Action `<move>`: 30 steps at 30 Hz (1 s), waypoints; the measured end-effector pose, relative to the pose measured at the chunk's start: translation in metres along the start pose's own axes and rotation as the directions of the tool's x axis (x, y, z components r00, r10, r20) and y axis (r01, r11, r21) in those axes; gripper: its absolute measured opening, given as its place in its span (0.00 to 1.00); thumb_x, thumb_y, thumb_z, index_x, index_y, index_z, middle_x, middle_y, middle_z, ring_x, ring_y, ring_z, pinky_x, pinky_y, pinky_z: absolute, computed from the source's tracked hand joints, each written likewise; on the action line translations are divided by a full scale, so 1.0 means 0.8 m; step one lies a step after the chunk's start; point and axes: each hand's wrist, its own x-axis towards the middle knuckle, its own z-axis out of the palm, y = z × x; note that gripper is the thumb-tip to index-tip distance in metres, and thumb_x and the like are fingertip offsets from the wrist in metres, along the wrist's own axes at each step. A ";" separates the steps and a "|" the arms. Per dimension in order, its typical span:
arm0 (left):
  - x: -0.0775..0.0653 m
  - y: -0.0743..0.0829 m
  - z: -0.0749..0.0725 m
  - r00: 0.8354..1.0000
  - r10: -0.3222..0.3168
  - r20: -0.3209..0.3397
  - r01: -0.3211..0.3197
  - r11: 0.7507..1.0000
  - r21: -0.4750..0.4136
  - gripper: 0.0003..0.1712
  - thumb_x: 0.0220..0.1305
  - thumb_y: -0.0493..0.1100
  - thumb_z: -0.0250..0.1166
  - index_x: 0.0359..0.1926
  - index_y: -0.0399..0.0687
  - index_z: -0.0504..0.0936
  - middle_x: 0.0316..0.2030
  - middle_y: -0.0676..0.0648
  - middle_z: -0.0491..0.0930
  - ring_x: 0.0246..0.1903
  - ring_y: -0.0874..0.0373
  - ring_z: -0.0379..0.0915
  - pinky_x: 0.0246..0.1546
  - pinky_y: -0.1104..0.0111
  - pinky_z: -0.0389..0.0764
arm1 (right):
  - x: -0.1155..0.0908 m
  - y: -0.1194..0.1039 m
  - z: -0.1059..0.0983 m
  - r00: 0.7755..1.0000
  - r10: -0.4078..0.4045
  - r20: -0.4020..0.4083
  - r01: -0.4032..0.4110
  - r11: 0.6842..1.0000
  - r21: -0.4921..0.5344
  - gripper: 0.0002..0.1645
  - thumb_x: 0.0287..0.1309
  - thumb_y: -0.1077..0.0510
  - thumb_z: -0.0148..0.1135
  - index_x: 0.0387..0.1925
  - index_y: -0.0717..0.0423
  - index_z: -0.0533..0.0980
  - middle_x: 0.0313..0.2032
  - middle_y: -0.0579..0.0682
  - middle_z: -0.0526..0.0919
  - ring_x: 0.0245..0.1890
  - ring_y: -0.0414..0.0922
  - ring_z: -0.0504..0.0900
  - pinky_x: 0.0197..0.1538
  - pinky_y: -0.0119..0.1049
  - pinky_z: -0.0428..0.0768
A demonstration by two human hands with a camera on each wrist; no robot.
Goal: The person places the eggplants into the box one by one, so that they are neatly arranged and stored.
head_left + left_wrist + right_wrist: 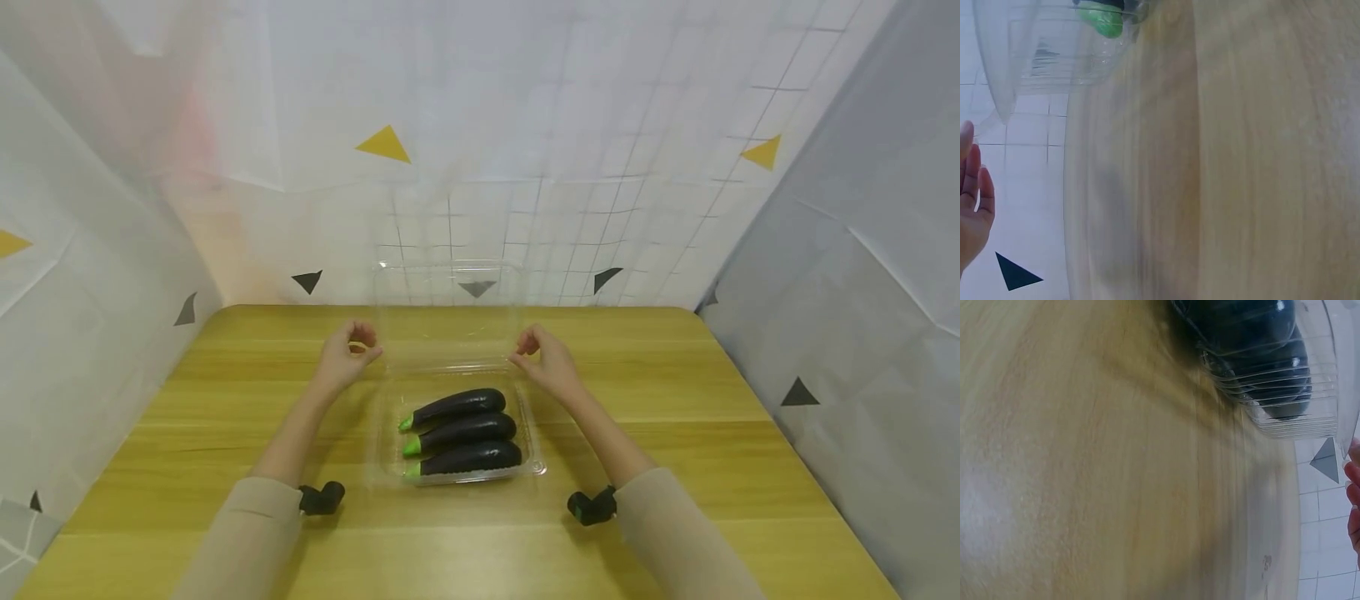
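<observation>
Three dark eggplants (468,429) with green stem ends lie side by side in a clear plastic clamshell box (531,433) on the table. Its hinged lid (450,333) is raised at the back. At the lid's left edge, near the hinge, my left hand (347,357) pinches the plastic between thumb and curled fingers. My right hand (549,360) pinches the matching right edge. In the right wrist view, fingertips (1352,472) meet the lid's edge beside the ribbed box wall. The left wrist view shows my left hand (974,209) only in part, just below a lid corner.
The wooden table (637,533) ends at a white sheet wall (480,208) behind the box. Side sheets with yellow and black triangles enclose both sides. Black wrist devices, one left (322,498) and one right (592,507), hang from the sleeves.
</observation>
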 end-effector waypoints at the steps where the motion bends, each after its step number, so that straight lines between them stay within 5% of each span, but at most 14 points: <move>1: 0.000 -0.001 0.000 1.000 0.004 -0.003 -0.004 1.000 0.002 0.14 0.59 0.28 0.66 0.44 0.30 0.71 0.40 0.37 0.75 0.44 0.45 0.73 0.47 0.57 0.75 | 0.000 0.000 0.000 1.000 -0.001 0.000 0.001 1.000 -0.002 0.15 0.54 0.58 0.71 0.36 0.55 0.72 0.33 0.51 0.80 0.39 0.50 0.78 0.45 0.45 0.77; 11: -0.001 0.001 0.003 0.999 0.019 -0.033 -0.018 1.000 0.023 0.12 0.59 0.28 0.66 0.41 0.31 0.72 0.37 0.37 0.76 0.42 0.46 0.73 0.46 0.57 0.76 | 0.008 -0.012 -0.020 0.997 0.000 -0.075 -0.002 1.000 -0.022 0.17 0.53 0.59 0.71 0.43 0.60 0.76 0.35 0.53 0.81 0.40 0.51 0.78 0.44 0.46 0.76; 22: -0.003 -0.001 0.004 0.999 0.025 -0.039 -0.024 1.000 0.014 0.12 0.59 0.28 0.66 0.41 0.32 0.72 0.36 0.39 0.75 0.41 0.48 0.72 0.45 0.59 0.76 | 0.012 -0.018 -0.030 0.988 -0.099 -0.119 0.097 0.995 -0.021 0.17 0.50 0.60 0.73 0.41 0.60 0.77 0.34 0.53 0.83 0.39 0.51 0.78 0.46 0.51 0.76; 30: -0.004 0.004 0.001 1.000 0.009 -0.017 -0.009 1.000 0.014 0.15 0.60 0.29 0.66 0.45 0.31 0.71 0.40 0.37 0.74 0.45 0.47 0.71 0.49 0.57 0.74 | 0.011 -0.018 -0.026 0.982 -0.137 -0.131 0.132 0.990 -0.043 0.13 0.48 0.63 0.74 0.34 0.57 0.76 0.32 0.52 0.81 0.37 0.50 0.78 0.44 0.46 0.77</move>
